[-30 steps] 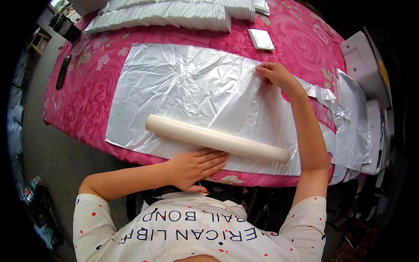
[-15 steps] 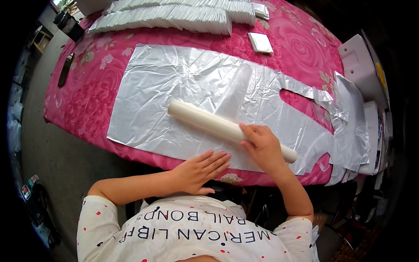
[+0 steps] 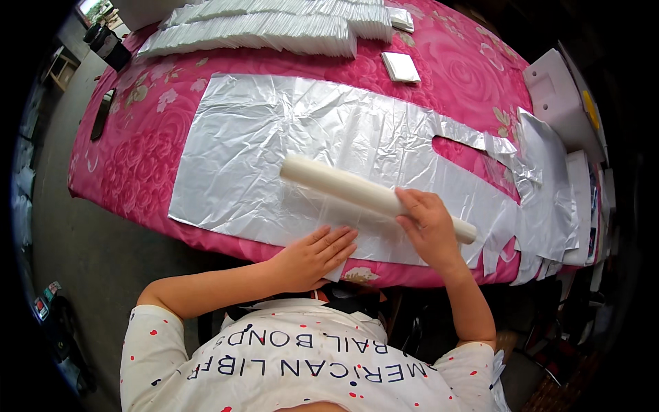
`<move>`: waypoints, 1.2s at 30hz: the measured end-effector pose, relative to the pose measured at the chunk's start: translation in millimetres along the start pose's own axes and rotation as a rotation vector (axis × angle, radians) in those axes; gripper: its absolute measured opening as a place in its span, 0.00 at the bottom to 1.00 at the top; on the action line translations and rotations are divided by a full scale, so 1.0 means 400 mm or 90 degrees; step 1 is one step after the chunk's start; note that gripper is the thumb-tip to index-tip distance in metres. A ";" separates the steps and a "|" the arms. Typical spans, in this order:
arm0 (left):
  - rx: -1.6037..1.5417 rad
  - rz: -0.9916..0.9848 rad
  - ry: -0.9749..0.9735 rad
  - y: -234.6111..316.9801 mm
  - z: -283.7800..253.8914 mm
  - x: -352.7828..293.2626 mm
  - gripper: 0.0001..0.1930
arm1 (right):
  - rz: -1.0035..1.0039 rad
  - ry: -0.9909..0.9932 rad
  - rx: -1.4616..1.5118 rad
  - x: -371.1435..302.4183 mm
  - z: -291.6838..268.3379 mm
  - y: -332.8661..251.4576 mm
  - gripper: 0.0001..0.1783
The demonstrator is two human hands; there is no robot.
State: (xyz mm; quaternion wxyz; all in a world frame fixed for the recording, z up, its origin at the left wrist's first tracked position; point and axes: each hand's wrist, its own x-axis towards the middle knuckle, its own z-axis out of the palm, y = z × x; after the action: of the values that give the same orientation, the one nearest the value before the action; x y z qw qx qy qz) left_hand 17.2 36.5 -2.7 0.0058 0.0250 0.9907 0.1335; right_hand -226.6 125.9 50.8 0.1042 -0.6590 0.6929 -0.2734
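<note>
A large silver plastic sheet [image 3: 288,137], cut in a bag shape with handle strips at the right, lies flat on the pink flowered tablecloth [image 3: 130,151]. On it rests a cream roll of clear film [image 3: 343,187], angled from upper left to lower right, with a clear layer drawn out toward the near edge. My right hand [image 3: 427,223] grips the roll near its right end. My left hand [image 3: 312,257] lies flat with spread fingers on the drawn-out film at the table's near edge.
Long stacks of folded white bags [image 3: 254,31] line the far edge. A small folded silver square [image 3: 400,66] lies behind the sheet. White boxes [image 3: 563,103] stand at the right. A dark flat object [image 3: 103,113] lies at the left end.
My right hand came from the sheet's far right down onto the roll and took hold of it. The roll shifted away from the near edge and to the right, leaving film under my left hand.
</note>
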 end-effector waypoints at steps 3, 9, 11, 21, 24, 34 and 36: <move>0.031 -0.015 0.018 0.044 0.009 0.013 0.38 | -0.087 -0.046 -0.014 0.012 0.059 -0.059 0.25; -0.331 -0.044 0.168 0.022 -0.013 -0.009 0.38 | -0.042 0.010 -0.058 0.050 0.038 0.001 0.25; -0.270 -0.104 0.189 -0.009 -0.033 0.008 0.40 | 0.008 0.060 -0.073 0.045 0.003 0.042 0.25; -0.063 -0.277 0.169 -0.049 0.005 0.107 0.41 | 0.115 0.114 0.003 -0.004 -0.065 0.076 0.24; -0.020 -0.300 0.135 -0.039 0.003 0.120 0.41 | 0.093 0.067 0.013 -0.002 -0.036 0.055 0.24; -0.103 -0.031 0.079 -0.012 -0.011 0.067 0.42 | 0.073 0.097 -0.100 0.107 0.007 0.115 0.23; -0.081 0.025 0.039 -0.006 0.001 0.039 0.41 | 0.084 0.133 -0.131 0.134 -0.001 0.139 0.23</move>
State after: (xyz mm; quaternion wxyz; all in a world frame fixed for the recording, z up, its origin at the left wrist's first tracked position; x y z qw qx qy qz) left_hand 1.6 35.2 -4.0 -0.0253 0.0397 0.9793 0.1968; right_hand -280.3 72.9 34.3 -0.0190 -0.5875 0.7660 -0.2605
